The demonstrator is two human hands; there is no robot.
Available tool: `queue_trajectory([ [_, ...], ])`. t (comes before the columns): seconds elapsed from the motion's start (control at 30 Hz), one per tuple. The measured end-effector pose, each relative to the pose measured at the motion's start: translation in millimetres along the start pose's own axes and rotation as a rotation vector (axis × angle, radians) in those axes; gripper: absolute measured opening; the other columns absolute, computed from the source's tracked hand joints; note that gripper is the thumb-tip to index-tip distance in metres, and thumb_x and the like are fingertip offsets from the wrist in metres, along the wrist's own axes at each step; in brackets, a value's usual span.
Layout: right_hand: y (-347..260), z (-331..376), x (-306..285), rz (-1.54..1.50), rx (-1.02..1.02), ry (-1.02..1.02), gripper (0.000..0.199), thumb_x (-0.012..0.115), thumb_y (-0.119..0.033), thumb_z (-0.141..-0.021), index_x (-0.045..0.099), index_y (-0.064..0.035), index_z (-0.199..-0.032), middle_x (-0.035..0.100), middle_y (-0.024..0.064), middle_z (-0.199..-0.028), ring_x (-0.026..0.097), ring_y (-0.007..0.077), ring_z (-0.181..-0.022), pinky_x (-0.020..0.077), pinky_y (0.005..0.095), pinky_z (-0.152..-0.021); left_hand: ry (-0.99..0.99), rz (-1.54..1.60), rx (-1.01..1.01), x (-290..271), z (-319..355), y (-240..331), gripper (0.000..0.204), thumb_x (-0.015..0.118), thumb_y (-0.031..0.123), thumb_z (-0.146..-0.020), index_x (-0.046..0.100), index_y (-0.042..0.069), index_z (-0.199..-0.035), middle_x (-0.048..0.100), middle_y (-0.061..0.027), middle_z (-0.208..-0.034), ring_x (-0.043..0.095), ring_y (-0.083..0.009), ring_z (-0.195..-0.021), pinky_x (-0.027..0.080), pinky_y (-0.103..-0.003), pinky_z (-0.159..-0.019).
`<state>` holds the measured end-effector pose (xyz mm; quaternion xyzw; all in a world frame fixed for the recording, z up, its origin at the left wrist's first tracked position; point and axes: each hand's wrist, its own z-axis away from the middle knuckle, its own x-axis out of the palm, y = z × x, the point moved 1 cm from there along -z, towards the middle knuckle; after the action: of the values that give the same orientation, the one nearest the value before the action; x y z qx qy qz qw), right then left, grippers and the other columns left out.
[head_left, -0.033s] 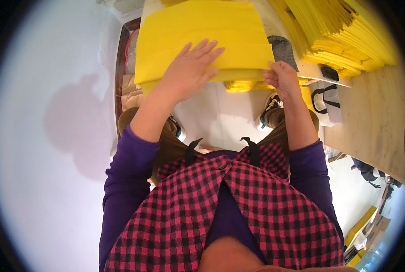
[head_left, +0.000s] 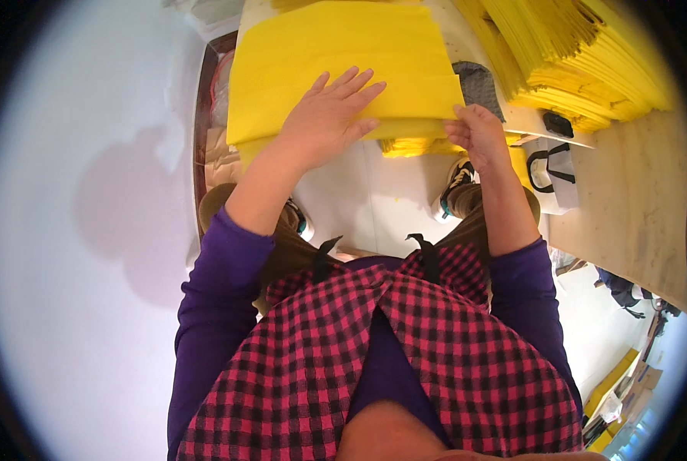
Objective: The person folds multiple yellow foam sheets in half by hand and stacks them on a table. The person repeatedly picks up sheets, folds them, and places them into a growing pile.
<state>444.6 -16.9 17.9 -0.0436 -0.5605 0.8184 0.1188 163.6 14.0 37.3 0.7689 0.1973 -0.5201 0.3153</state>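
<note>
My spread, empty left hand [head_left: 326, 119] edges rightward over the yellow cloth [head_left: 343, 46], apparently smoothing, my right hand [head_left: 479, 132] pinching its corner!

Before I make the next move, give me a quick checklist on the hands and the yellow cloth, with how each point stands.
1. Right hand on the near right corner of the yellow cloth: ok, thumb and fingers close on it.
2. Left hand open, fingers spread over the cloth: ok.
3. Left palm pressing down on the cloth: cannot tell, contact is hidden from above.
4. Near edges flush: not ok, a lower yellow layer shows past the top one.
5. Yellow stack at right apart from both hands: ok.
</note>
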Motion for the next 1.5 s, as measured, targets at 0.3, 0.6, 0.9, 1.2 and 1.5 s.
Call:
queue_trajectory([
  [0.3, -39, -38, -11, 0.031, 0.055, -0.234, 0.033, 0.053, -0.032, -0.095, 0.06, -0.0013, -0.105, 0.066, 0.0085, -0.096, 0.064, 0.0156, -0.083, 0.0536, 0.0285, -0.074, -0.054, 0.073, 0.004, 20, -11, -12, 0.054, 0.043, 0.041, -0.095, 0.039, 0.009, -0.139, 0.036, -0.0144, -0.145, 0.029, -0.0307, -0.136, 0.021, -0.045, -0.112],
  [0.6, -78, -131, 14, 0.19, 0.05, -0.38, 0.03, 0.055, -0.025, -0.094, 0.058, -0.0005, -0.11, 0.066, 0.0065, -0.098, 0.064, 0.0136, -0.082, 0.0529, 0.0259, -0.069, -0.092, 0.165, 0.02, -3, -29, -18, 0.043, 0.053, 0.033, -0.092, 0.054, 0.007, -0.126, 0.051, -0.0155, -0.132, 0.044, -0.0328, -0.125, 0.032, -0.043, -0.105],
  [0.9, -102, -181, 39, 0.261, -0.052, -0.318, 0.043, 0.068, -0.007, -0.082, 0.049, 0.0066, -0.118, 0.062, 0.0162, -0.109, 0.064, 0.0226, -0.098, 0.0539, 0.0298, -0.083, -0.042, 0.228, 0.21, 11, -54, -42, 0.041, 0.06, 0.02, -0.087, 0.054, 0.007, -0.125, 0.051, -0.0134, -0.132, 0.042, -0.0338, -0.126, 0.032, -0.044, -0.107],
  [1.2, -101, -181, 28, 0.465, -0.146, -0.556, 0.052, 0.07, -0.008, -0.081, 0.047, 0.0013, -0.127, 0.06, 0.0126, -0.118, 0.06, 0.0214, -0.106, 0.0491, 0.0328, -0.091, -0.115, 0.237, 0.196, 18, -59, -51, 0.042, 0.054, 0.022, -0.091, 0.05, 0.008, -0.13, 0.046, -0.0132, -0.138, 0.035, -0.0342, -0.133, 0.025, -0.045, -0.111],
  [1.5, -103, -161, 28, 0.672, -0.456, -0.348, 0.048, 0.073, -0.015, -0.079, 0.055, 0.0037, -0.119, 0.065, 0.0114, -0.104, 0.063, 0.0189, -0.091, 0.0494, 0.0318, -0.083, -0.084, 0.25, 0.165, 6, -48, -68, 0.04, 0.056, 0.022, -0.09, 0.053, 0.008, -0.127, 0.049, -0.0124, -0.136, 0.039, -0.0317, -0.131, 0.027, -0.043, -0.11],
])
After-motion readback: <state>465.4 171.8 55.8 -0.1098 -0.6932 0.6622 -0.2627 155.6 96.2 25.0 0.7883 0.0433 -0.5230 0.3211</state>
